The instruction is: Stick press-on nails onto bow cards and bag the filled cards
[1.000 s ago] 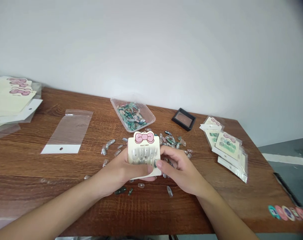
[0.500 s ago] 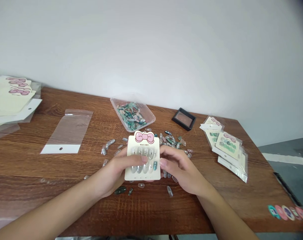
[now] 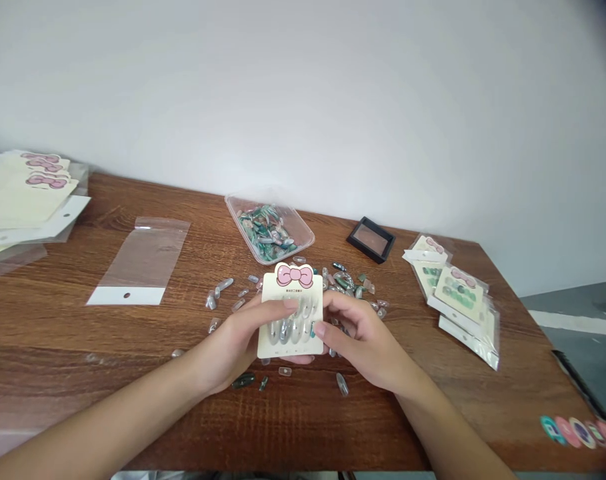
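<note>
A cream card (image 3: 293,291) with a pink bow on top is held upright between my two hands over the table. Two rows of pale, glossy false nails (image 3: 285,331) lie on its face, with one teal nail at the lower right. My left hand (image 3: 235,337) grips the card's left side, its thumb across the upper row. The thumb of my right hand (image 3: 360,337) presses on the right edge over the teal nail, partly hiding it. The other fingers of both hands are mostly behind the card. Loose nails (image 3: 225,285) lie scattered around and beneath it.
A clear tray (image 3: 303,233) of green nails stands behind the card, with a black frame (image 3: 371,240) to its right. Packed cards (image 3: 461,293) lie at the right. At the left are a clear bag (image 3: 145,260) and stacked blank cards (image 3: 20,200). Round stickers (image 3: 581,432) lie front right.
My left thumb has moved up to the upper row. My right thumb has slid left onto the teal nail. The view has shifted slightly.
</note>
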Demonstrator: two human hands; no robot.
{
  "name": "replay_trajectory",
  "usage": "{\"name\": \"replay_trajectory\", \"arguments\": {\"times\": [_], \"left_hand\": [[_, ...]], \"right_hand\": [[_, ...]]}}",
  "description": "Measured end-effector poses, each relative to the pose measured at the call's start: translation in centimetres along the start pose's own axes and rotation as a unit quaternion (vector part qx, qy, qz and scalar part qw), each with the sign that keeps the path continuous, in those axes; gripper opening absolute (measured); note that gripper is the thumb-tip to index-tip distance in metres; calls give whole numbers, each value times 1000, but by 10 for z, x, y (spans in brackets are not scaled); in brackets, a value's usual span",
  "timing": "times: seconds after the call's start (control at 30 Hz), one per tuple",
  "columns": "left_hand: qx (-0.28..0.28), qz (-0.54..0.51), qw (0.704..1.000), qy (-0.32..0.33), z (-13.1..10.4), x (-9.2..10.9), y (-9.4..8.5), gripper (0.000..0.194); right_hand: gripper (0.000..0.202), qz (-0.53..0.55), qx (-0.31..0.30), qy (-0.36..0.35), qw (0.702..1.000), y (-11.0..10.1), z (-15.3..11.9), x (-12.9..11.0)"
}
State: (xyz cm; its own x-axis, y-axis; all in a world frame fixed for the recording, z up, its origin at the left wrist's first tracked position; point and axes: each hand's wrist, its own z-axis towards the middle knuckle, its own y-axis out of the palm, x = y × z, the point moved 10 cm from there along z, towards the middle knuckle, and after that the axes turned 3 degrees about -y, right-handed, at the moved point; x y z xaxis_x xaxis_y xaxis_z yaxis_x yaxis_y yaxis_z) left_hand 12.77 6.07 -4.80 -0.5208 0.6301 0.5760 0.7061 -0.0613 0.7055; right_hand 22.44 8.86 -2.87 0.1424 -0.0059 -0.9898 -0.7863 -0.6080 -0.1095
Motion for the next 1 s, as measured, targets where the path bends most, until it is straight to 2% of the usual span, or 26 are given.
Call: {"name": "replay_trajectory", "arguments": {"times": [0.33,0.57,0.7,0.77,0.87,0.93,1.0], "left_hand": [[-4,5,1000,-12,3,-1,1,36],[-84,61,994,-45,1,-8,19,42],[-116,68,990,-47,-1,-11,24,40],[-106,74,990,-47,-2,-11,22,35],[-79,101,991,-33,-3,-8,17,31],[-87,136,987,-21,-4,-6,19,31],[-89,239,967,20,-6,2,22,32]], "right_hand": [[21,7,-23,-30,999,0,-1,-11],[42,-18,56,-15,998,-26,2,-9],[44,-55,51,-2,997,-27,4,-7],[44,-61,55,0,997,-29,3,-6],[42,-66,59,-4,996,-32,3,-6],[41,-68,46,-3,997,-30,3,-6],[40,-69,28,-4,997,-26,3,-6]]}}
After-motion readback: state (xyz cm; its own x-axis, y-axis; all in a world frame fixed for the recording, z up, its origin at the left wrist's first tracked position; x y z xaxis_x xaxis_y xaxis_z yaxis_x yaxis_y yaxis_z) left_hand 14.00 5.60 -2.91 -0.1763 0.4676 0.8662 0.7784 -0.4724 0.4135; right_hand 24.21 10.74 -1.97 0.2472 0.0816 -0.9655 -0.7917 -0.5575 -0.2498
